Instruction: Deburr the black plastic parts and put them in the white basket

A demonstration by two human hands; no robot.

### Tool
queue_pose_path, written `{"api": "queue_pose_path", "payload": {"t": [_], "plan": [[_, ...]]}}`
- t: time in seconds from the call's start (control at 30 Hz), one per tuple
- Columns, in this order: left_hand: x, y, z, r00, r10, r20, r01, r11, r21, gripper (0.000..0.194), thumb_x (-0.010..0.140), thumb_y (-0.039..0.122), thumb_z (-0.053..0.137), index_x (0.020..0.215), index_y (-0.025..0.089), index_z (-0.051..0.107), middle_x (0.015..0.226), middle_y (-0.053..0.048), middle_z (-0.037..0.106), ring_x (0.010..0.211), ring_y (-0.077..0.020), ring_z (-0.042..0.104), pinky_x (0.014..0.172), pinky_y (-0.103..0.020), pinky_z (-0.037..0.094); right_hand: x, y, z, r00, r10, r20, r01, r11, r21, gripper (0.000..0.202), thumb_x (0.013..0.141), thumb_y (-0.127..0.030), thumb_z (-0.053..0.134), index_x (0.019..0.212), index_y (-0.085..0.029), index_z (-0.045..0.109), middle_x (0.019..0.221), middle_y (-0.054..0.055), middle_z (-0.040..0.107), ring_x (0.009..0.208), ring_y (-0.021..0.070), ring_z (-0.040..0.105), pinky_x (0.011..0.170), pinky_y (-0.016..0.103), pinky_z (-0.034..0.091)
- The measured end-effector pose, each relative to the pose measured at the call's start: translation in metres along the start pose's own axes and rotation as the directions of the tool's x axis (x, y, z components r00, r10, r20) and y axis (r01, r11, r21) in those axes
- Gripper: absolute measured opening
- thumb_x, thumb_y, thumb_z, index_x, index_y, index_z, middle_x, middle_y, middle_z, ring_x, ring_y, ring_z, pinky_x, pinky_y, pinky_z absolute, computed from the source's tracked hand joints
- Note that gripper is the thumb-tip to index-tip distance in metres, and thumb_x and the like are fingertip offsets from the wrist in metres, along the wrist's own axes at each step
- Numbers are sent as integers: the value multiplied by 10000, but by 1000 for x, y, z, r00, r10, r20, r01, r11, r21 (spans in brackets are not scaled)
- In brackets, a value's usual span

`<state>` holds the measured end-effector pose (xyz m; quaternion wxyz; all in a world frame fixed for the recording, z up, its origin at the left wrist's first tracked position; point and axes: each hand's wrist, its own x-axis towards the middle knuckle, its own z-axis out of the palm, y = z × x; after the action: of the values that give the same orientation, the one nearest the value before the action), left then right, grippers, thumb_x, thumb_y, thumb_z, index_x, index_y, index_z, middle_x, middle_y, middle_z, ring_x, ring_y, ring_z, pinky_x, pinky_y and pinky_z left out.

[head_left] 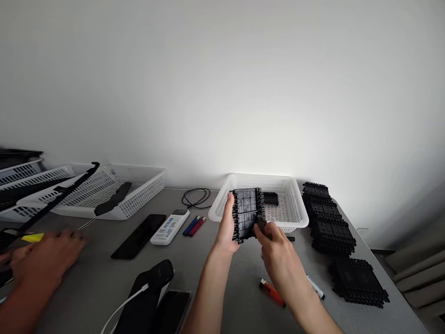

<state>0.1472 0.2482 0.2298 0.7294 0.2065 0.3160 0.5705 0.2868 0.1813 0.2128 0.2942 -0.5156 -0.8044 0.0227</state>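
My left hand (227, 225) is wrapped round the left edge of a black plastic panel (247, 204). The panel is tilted up toward me, has ribbed, toothed sides and is split into two square fields. At its lower right edge, my right hand (276, 246) has its thumb and fingers pinched on a small dark piece (261, 221), whose kind I cannot make out. Behind the panel stands a white plastic basket (301, 215) with a smaller black toothed part (270, 198) in it.
Stacks of similar black panels (332, 234) line the right table edge, with another stack (359, 280) nearer. An orange lighter (272, 292) and a white marker (316, 286) lie by my right forearm. Phones, a white power bank (170, 227) and a co-worker's hand (52, 255) are left.
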Motion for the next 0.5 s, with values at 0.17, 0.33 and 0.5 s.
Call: {"api": "queue_pose_path", "payload": {"t": [0.17, 0.33, 0.5], "plan": [[-4, 5, -8, 990, 39, -138, -27, 995, 92, 631, 829, 629, 592, 1355, 281, 566, 1235, -92, 697, 1249, -318, 580, 975, -425, 509, -13, 6, -38, 995, -15, 95, -8, 972, 237, 430, 881, -17, 471, 1162, -237, 710, 913, 34, 596, 674, 104, 599, 663, 220, 532], [-6, -3, -15, 984, 2, -180, 41, 971, 234, 674, 795, 616, 640, 1400, 346, 514, 1475, -38, 510, 1463, -324, 286, 1097, -476, 399, -4, 18, -37, 901, 138, -411, -5, 951, 308, 372, 969, -177, 460, 1298, -176, 635, 947, 79, 566, 800, 128, 602, 706, 223, 532], [-4, -18, -15, 1000, -27, -9, 29, 973, 230, 669, 824, 622, 594, 1426, 352, 483, 1504, -24, 462, 1488, -307, 195, 1141, -497, 337, 12, 24, -13, 925, 106, -365, -23, 974, 226, 450, 979, -142, 376, 1398, -144, 539, 1020, 113, 569, 874, 131, 622, 773, 245, 543]]}}
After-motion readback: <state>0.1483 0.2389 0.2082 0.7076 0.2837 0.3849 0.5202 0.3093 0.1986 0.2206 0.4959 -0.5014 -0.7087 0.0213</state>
